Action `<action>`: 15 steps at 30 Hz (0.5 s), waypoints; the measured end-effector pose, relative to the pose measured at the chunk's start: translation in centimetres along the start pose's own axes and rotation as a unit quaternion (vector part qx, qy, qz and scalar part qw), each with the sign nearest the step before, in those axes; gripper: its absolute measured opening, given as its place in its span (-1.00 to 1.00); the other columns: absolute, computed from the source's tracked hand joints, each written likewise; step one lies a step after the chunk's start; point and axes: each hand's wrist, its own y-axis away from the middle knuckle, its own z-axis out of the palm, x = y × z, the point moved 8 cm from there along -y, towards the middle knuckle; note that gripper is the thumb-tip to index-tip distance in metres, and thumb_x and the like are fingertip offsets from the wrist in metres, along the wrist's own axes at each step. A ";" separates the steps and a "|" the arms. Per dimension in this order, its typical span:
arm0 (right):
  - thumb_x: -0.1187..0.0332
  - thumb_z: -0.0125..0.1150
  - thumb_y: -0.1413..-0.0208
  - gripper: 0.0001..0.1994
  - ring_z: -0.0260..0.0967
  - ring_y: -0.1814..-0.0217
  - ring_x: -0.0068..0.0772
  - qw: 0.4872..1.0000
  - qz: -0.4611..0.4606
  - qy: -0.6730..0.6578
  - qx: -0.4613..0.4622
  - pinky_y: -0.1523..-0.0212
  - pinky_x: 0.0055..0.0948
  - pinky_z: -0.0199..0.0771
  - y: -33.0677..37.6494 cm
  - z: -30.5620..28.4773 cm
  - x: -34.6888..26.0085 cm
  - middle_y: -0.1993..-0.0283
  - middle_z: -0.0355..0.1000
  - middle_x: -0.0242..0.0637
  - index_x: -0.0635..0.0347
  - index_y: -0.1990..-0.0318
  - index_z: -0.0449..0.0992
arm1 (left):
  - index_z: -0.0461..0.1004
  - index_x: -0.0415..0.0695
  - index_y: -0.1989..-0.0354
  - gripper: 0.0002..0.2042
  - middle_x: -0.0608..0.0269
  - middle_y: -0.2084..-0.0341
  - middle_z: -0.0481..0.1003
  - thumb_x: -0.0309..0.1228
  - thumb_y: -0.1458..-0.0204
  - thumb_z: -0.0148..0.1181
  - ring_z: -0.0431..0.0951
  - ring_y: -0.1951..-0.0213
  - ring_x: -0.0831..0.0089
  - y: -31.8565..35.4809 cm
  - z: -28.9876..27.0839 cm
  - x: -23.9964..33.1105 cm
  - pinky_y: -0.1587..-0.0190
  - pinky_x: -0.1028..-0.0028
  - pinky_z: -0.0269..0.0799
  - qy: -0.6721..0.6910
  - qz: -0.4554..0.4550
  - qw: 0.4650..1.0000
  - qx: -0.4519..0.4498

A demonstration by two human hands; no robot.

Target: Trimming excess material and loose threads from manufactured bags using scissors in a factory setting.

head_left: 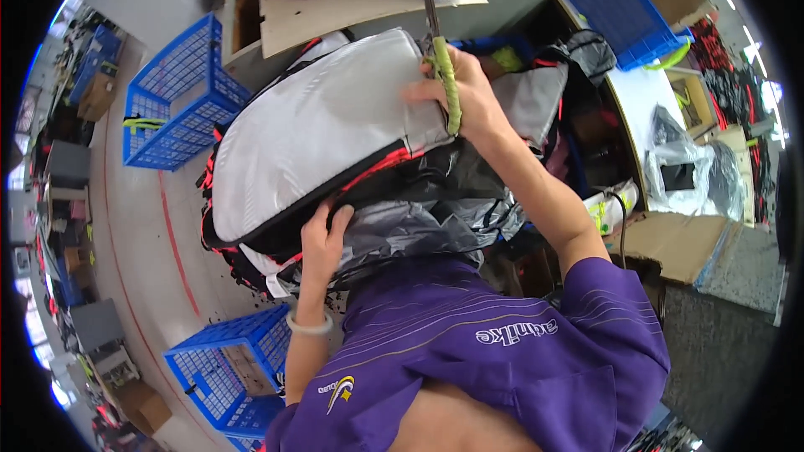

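A large silver-lined bag (310,109) with black edging and red trim lies across my lap and against the workbench. My left hand (320,241) is at its near edge, thumb and fingers closed on the black and red border; the fingertips are partly hidden by the fabric. In my right hand (467,96) is a pair of scissors (448,84), its handle wrapped in yellow-green material and its blades pointing away from me. That hand is over the bag's far right corner. Crumpled dark grey lining (394,230) bunches between the bag and my body.
A blue plastic crate (172,88) stands on the floor at the far left, and another blue crate (226,368) is near left. The workbench (360,23) bears cloth and a dark bundle. At the right are clear plastic wrapping (695,172) and flat cardboard (674,243).
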 end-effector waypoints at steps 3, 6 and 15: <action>0.48 0.43 0.37 -0.60 0.27 0.41 -0.60 1.000 -0.008 0.008 -0.014 0.34 -0.61 0.33 -1.5 1.1 -1.6 0.41 0.32 -0.38 0.34 0.31 0.37 | 0.47 -0.35 0.24 -0.75 0.17 0.58 0.49 -0.38 -0.02 0.20 0.41 0.51 0.61 -0.2 -3.3 1.9 0.44 0.58 0.27 -0.032 -0.065 0.997 -0.041; 0.46 0.41 0.31 -0.63 0.26 0.43 -0.66 0.999 0.045 0.005 -0.005 0.43 -0.64 0.28 0.0 1.9 -6.8 0.43 0.31 -0.40 0.29 0.34 0.34 | 0.51 -0.33 0.32 -0.83 0.19 0.57 0.51 -0.46 0.03 0.23 0.40 0.54 0.66 -0.1 -8.6 11.3 0.48 0.59 0.27 -0.072 0.062 0.995 0.007; 0.52 0.40 0.25 -0.66 0.32 0.52 -0.62 0.985 0.044 -0.146 0.074 0.53 -0.65 0.29 1.9 -1.4 -0.4 0.48 0.34 -0.36 0.26 0.36 0.31 | 0.46 -0.34 0.46 -0.89 0.12 0.31 0.49 -0.55 0.13 0.25 0.45 0.40 0.42 -6.7 -7.2 9.3 0.33 0.50 0.33 -0.121 0.198 0.972 -0.024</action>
